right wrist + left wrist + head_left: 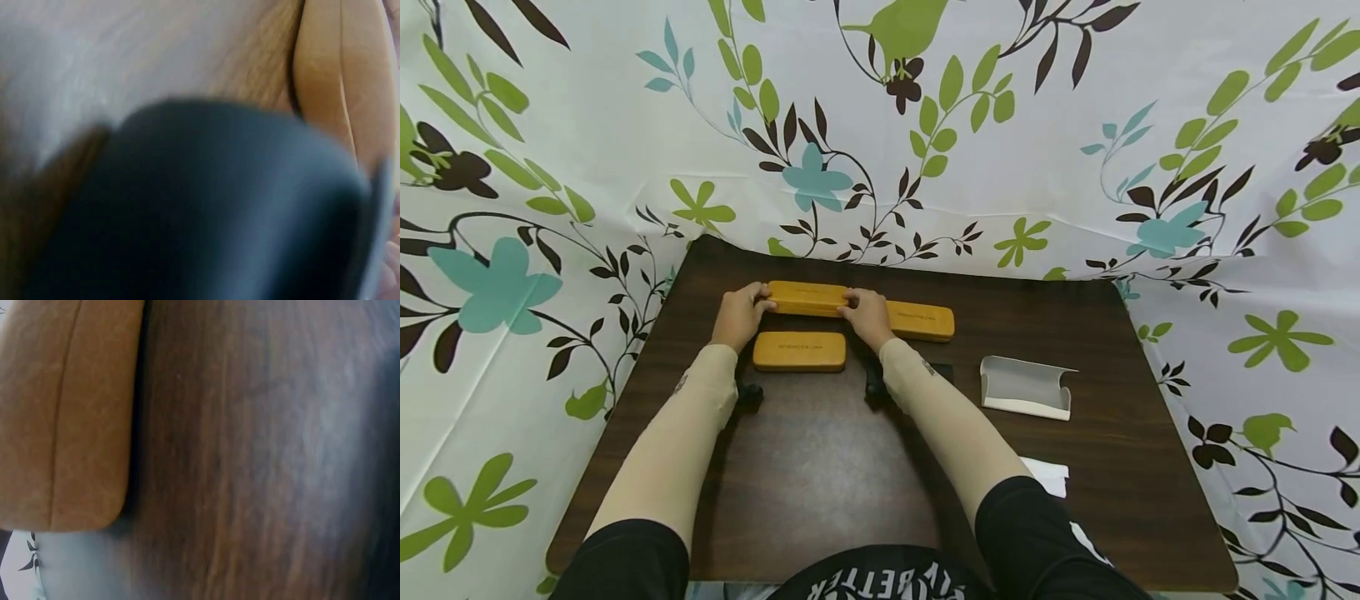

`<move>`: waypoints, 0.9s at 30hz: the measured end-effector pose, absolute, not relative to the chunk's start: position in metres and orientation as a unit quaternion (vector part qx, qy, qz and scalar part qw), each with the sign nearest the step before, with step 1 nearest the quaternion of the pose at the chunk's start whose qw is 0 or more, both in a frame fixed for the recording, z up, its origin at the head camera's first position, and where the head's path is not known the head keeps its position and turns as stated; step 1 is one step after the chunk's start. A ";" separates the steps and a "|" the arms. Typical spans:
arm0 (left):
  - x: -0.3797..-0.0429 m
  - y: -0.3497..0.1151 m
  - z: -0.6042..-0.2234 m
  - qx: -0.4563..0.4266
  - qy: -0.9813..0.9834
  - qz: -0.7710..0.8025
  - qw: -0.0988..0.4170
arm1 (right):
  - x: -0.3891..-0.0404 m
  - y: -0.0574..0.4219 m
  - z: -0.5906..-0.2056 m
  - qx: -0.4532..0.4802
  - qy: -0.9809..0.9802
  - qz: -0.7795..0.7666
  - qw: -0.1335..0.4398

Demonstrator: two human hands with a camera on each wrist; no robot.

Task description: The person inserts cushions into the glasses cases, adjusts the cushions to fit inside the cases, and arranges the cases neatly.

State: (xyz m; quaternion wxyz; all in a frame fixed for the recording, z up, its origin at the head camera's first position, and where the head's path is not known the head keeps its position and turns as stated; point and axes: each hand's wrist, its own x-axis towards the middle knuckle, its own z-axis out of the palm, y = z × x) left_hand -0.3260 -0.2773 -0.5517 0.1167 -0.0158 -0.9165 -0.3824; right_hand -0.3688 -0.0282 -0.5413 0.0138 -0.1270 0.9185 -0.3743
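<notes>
Three long mustard-yellow cases with rounded corners and small dark print, which look like glasses cases, are on the dark wooden table. My left hand (739,315) grips the left end of the back case (807,298). At that case's right end, the fingers of my right hand (867,318) hold it from the other side. The right case (922,321) lies just beyond my right hand. Nearer me, between my forearms, sits the front case (799,352). A seamed yellow case (94,425) fills the left of the left wrist view. Another seamed side (350,75) shows in the right wrist view.
An open white box or sleeve (1026,387) lies to the right on the table (820,475). A white paper or cloth piece (1048,475) is partly under my right arm. Dark objects are beneath both wrists. Patterned fabric (880,125) hangs behind the table.
</notes>
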 end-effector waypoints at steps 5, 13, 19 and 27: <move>-0.323 -0.275 -0.553 -0.025 -0.916 -0.389 0.097 | -0.361 -0.027 -0.539 -0.126 0.923 -0.362 0.010; -0.323 -0.274 -0.552 -0.037 -0.935 -0.340 0.092 | -0.356 -0.019 -0.535 -0.143 0.916 -0.376 0.011; -0.315 -0.272 -0.539 -0.030 -0.938 -0.339 0.073 | -0.352 -0.007 -0.530 -0.155 0.917 -0.369 -0.004; -0.306 -0.260 -0.517 -0.029 -0.948 -0.300 0.097 | -0.343 0.012 -0.523 -0.160 0.913 -0.376 -0.005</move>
